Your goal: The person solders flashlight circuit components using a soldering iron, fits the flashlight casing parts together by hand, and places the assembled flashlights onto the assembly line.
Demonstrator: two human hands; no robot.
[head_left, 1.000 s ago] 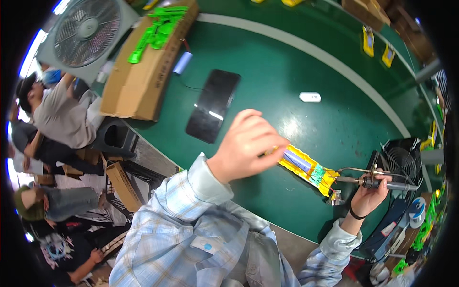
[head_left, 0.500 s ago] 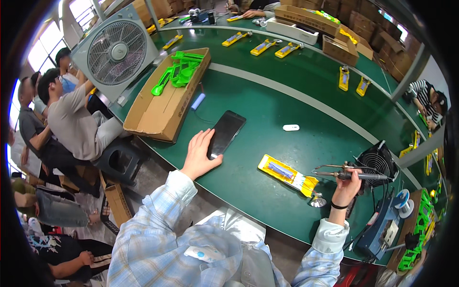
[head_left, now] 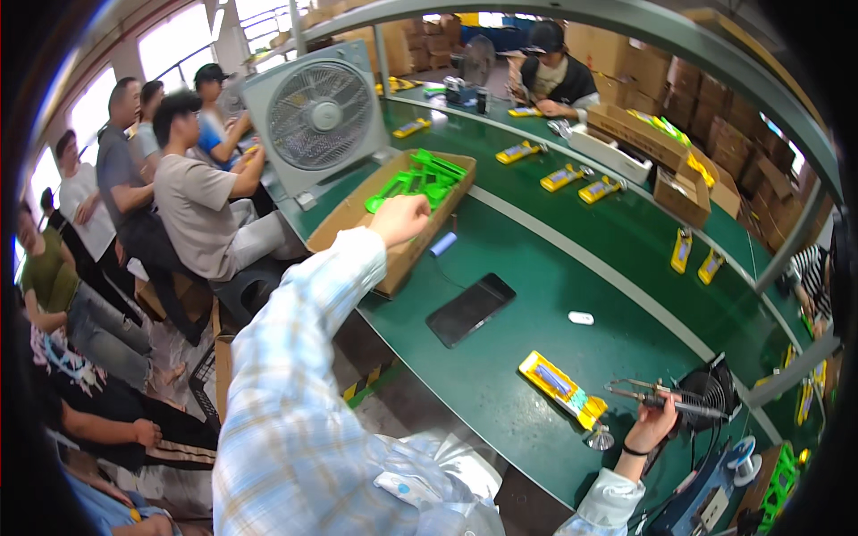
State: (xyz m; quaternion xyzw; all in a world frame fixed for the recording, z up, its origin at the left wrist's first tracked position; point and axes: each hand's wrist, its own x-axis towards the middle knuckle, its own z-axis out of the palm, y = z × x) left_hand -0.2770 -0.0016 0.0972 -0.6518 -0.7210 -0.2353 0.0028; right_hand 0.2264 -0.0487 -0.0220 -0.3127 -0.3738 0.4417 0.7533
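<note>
My left hand (head_left: 401,220) reaches over the shallow cardboard box (head_left: 336,234), at the near side of its green plastic parts (head_left: 420,177). Its fingers are curled, and whatever they may hold is hidden. My right hand (head_left: 652,423) grips a soldering iron (head_left: 693,406) with a black handle; a second thin metal prong lies alongside its tip. To the left of that hand lies a yellow tray-shaped casing (head_left: 540,372) with a blue cylindrical cell (head_left: 556,379) and wires inside. A small silver reflector lamp head (head_left: 600,439) sits at its near end. A black phone (head_left: 471,309) lies flat near the middle.
A grey box fan (head_left: 323,116) stands behind the cardboard box. A loose blue cell (head_left: 443,244) and a small white object (head_left: 581,318) lie on the green table. At right are a black round fan (head_left: 706,393) and a solder spool (head_left: 740,456). Several people are around.
My left hand has left the phone and moved up and away to the cardboard box. The view has shifted, so the table sits lower and further right. My right hand still holds the soldering iron.
</note>
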